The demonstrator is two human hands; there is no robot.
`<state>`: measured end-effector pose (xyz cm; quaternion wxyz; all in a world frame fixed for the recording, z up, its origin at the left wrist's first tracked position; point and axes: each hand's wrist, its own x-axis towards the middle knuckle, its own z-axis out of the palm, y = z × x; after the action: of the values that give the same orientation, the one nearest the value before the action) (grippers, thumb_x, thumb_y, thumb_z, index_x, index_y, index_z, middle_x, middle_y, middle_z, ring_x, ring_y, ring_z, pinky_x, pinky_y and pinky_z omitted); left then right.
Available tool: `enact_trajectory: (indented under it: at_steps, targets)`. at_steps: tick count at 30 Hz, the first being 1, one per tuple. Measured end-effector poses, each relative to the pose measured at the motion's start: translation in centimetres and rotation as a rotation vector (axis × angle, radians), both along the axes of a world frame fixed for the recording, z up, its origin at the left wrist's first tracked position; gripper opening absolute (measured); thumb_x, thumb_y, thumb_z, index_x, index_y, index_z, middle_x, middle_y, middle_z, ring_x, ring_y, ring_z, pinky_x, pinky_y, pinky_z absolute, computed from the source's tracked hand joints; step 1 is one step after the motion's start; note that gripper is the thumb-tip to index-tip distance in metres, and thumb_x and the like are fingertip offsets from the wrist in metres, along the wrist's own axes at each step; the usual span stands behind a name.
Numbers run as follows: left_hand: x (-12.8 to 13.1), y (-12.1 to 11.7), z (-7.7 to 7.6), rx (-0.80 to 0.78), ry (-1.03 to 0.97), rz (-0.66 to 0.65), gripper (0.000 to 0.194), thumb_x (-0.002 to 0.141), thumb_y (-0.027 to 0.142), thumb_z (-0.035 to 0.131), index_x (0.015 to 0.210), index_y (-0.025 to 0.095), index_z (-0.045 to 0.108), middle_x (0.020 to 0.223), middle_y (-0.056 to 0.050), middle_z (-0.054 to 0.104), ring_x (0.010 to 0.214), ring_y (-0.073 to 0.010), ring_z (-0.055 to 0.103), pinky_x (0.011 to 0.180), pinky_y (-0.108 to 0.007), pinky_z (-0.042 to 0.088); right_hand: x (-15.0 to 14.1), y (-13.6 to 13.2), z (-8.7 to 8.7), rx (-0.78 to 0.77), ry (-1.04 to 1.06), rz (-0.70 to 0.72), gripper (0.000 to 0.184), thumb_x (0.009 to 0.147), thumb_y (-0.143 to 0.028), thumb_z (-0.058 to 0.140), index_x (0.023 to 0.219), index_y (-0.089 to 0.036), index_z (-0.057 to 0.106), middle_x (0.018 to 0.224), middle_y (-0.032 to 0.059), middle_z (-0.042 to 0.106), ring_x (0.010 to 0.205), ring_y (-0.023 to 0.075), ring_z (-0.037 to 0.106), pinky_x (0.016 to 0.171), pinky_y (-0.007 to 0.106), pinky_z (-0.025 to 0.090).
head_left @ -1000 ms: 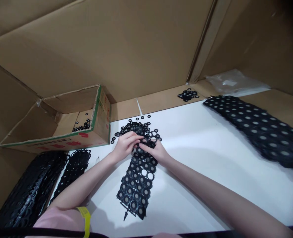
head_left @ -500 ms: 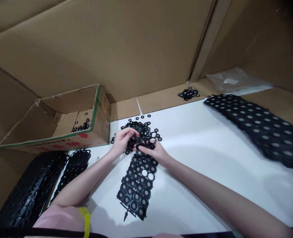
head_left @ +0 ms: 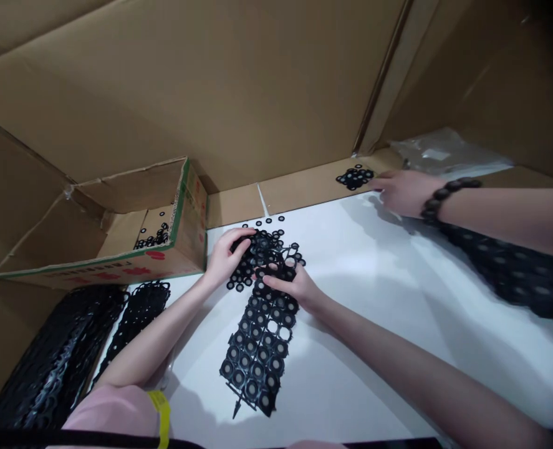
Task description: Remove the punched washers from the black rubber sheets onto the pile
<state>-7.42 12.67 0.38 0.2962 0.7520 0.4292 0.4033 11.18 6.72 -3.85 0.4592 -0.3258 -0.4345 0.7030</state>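
A black moulded sheet of rings (head_left: 257, 343) lies slanting toward me, its far end raised in my right hand (head_left: 300, 288). The thumb presses on top of the sheet, the fingers go underneath. A couple of cells in it show white gaps. At the sheet's far end is a heap of loose black rings (head_left: 262, 240). My left hand (head_left: 228, 255) rests at the left side of this heap, thumb apart from the curved fingers. I see no ring gripped in it, though its fingertips are partly lost among the black pieces.
At left stands an open cardboard box (head_left: 194, 224) with some rings inside. Stacked black sheets (head_left: 52, 368) and a smaller stack (head_left: 140, 312) lie before it. Rightward, another person's hand (head_left: 407, 192) with a beaded bracelet reaches by a ring pile (head_left: 353, 178), over more sheets (head_left: 514, 268); a plastic bag (head_left: 449, 153) lies behind.
My left hand has drawn away from the sheet's end to the left, its thumb and fingers parting. Another person's arm has come in from the right. My right hand keeps its hold.
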Motion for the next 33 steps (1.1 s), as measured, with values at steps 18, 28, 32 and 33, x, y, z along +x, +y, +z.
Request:
enact_trajectory:
  at_steps: [18, 28, 32, 33]
  targets:
    - [0.4, -1.1, 0.8, -0.557, -0.331, -0.134, 0.037, 0.079, 0.041, 0.071, 0.099, 0.011, 0.069, 0.068, -0.003, 0.068, 0.056, -0.0116, 0.06, 0.058, -0.023, 0.048, 0.0, 0.3, -0.3, 0.028, -0.038, -0.132, 0.031, 0.071, -0.042, 0.078, 0.097, -0.024, 0.075, 0.108, 0.0057, 0.075, 0.103, 0.0263, 0.066, 0.1, 0.048, 0.047]
    - [0.1, -1.3, 1.1, -0.608, -0.369, -0.129, 0.035, 0.077, 0.04, 0.073, 0.099, 0.012, 0.071, 0.067, -0.003, 0.068, 0.056, -0.0113, 0.061, 0.059, -0.023, 0.05, 0.1, 0.3, 0.4, 0.009, -0.038, -0.12, 0.028, 0.071, -0.041, 0.078, 0.093, -0.025, 0.075, 0.103, 0.0041, 0.075, 0.102, 0.026, 0.067, 0.098, 0.047, 0.047]
    - [-0.1, -1.5, 1.2, -0.593, -0.365, -0.115, 0.039, 0.068, 0.033, 0.081, 0.1, 0.012, 0.07, 0.063, 0.001, 0.064, 0.055, -0.0109, 0.06, 0.06, -0.024, 0.05, 0.2, 0.3, 0.4, -0.009, -0.044, -0.118, 0.031, 0.07, -0.042, 0.078, 0.092, -0.022, 0.074, 0.103, 0.0059, 0.075, 0.1, 0.0263, 0.067, 0.097, 0.046, 0.048]
    - [-0.1, -1.5, 1.2, -0.583, -0.363, -0.11, 0.04, 0.066, 0.031, 0.083, 0.1, 0.013, 0.07, 0.063, 0.002, 0.063, 0.055, -0.0108, 0.06, 0.061, -0.024, 0.05, 0.2, 0.3, 0.3, -0.016, -0.045, -0.117, 0.031, 0.07, -0.043, 0.078, 0.093, -0.022, 0.074, 0.103, 0.0064, 0.075, 0.099, 0.0261, 0.067, 0.096, 0.046, 0.049]
